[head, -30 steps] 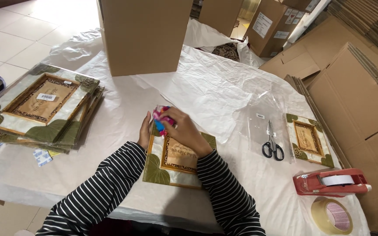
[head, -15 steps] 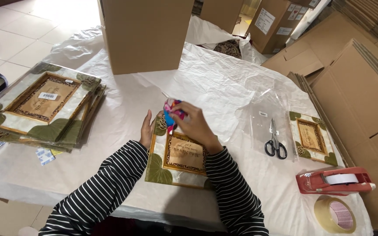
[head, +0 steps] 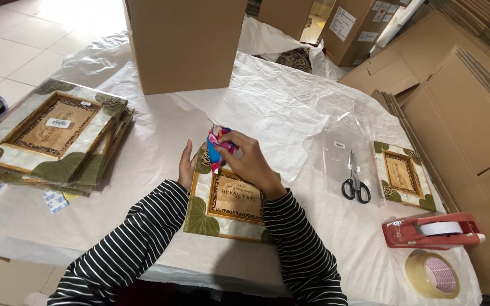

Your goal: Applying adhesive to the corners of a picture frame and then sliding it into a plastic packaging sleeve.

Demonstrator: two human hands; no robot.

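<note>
Right hand [head: 250,161] grip pinched on pink-and-blue crumpled wrapper [head: 218,148]; left hand [head: 187,167], fingers apart, steadying green-leafed gold picture frame [head: 228,201]. Best peeled slowly, frame pinned flat.

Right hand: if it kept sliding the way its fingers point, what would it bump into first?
The right hand points up-left, already gripping a small pink-and-blue item. Beyond that lies bare white paper; the big cardboard box seems the first solid thing, though depth is unclear.
</note>
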